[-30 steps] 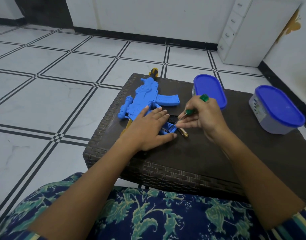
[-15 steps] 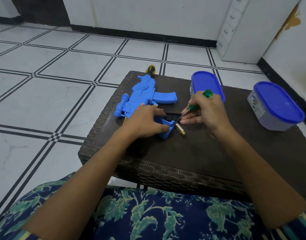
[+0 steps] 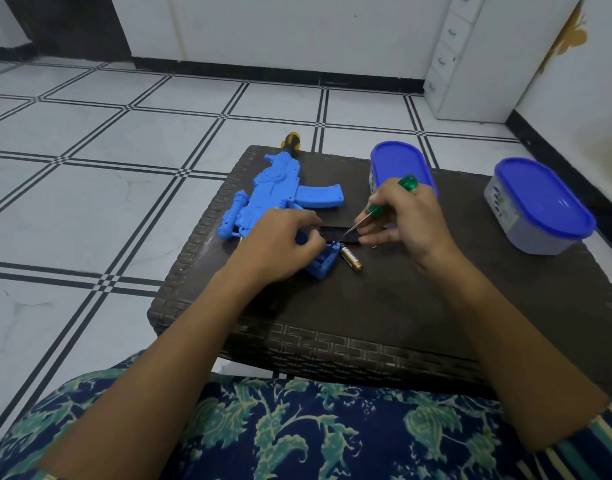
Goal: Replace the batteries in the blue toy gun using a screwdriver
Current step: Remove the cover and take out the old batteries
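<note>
The blue toy gun (image 3: 280,192) lies on the dark wicker table (image 3: 384,306), muzzle towards the far edge. My left hand (image 3: 280,247) grips its near end, fingers curled over the open grip section (image 3: 323,263). A gold battery (image 3: 350,258) lies on the table just right of that end. My right hand (image 3: 401,220) holds a green-handled screwdriver (image 3: 384,209); its metal tip points down-left at the gun's near end, close to my left fingertips.
Two grey tubs with blue lids stand on the table, one (image 3: 401,164) behind my right hand, one (image 3: 540,206) at the far right. A yellow-black tool handle (image 3: 290,142) pokes out beyond the gun's muzzle. White drawers (image 3: 470,57) stand by the wall.
My left hand went from lying flat on the gun's near end to curling round it. The screwdriver tip stays at the same spot. The head camera moved closer.
</note>
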The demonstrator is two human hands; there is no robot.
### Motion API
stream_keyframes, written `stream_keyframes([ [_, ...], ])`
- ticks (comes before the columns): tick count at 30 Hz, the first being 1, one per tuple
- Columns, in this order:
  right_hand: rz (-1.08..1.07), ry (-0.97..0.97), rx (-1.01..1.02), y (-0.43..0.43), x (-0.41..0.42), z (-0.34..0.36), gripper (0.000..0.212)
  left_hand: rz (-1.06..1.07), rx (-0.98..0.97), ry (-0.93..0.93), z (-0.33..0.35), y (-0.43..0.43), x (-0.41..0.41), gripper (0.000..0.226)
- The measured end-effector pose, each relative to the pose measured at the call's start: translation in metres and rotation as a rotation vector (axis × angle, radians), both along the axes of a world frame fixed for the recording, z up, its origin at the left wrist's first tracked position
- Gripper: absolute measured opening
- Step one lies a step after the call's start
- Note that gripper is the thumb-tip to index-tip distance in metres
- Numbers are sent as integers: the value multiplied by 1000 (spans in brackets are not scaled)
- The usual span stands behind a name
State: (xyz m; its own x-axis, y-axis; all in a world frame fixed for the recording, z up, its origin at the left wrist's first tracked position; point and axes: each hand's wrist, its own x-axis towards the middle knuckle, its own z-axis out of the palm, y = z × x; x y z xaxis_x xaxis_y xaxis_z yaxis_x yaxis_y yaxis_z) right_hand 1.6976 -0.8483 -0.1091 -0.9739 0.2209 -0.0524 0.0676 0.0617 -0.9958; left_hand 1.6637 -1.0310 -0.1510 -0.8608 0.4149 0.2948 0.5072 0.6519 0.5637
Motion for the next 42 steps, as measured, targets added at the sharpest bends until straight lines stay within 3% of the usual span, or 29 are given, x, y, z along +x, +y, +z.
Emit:
stream_keyframes([
  [3,1,-4,10,-3,0,0,16,-7,-110,156,-8,-2,-1,30],
  [6,-2,-3,19,-6,-2,0,15,118,-241,353,-10,-3,1,32],
  [13,-1,-20,52,-6,-2,-2,15,102,-290,148,-8,-5,-2,31],
  [16,-27,12,53,-5,-2,-2,18,113,-122,99,0,-8,-3,28],
  [20,9,94,20,-6,0,3,21,167,396,-121,23,-6,5,22],
  [24,164,89,304,-7,1,6,17,54,710,-498,27,5,13,24],
  [28,265,72,497,-6,4,0,8,66,866,-651,19,12,15,31],
  [31,281,71,531,-1,6,0,11,75,751,-558,16,13,13,29],
  [35,182,64,803,10,4,0,10,-36,197,-104,12,3,8,23],
  [39,143,-69,943,22,1,-5,10,-187,-222,-39,12,-10,6,49],
  [42,182,-158,960,22,2,-10,14,-216,-335,-17,13,-11,5,61],
])
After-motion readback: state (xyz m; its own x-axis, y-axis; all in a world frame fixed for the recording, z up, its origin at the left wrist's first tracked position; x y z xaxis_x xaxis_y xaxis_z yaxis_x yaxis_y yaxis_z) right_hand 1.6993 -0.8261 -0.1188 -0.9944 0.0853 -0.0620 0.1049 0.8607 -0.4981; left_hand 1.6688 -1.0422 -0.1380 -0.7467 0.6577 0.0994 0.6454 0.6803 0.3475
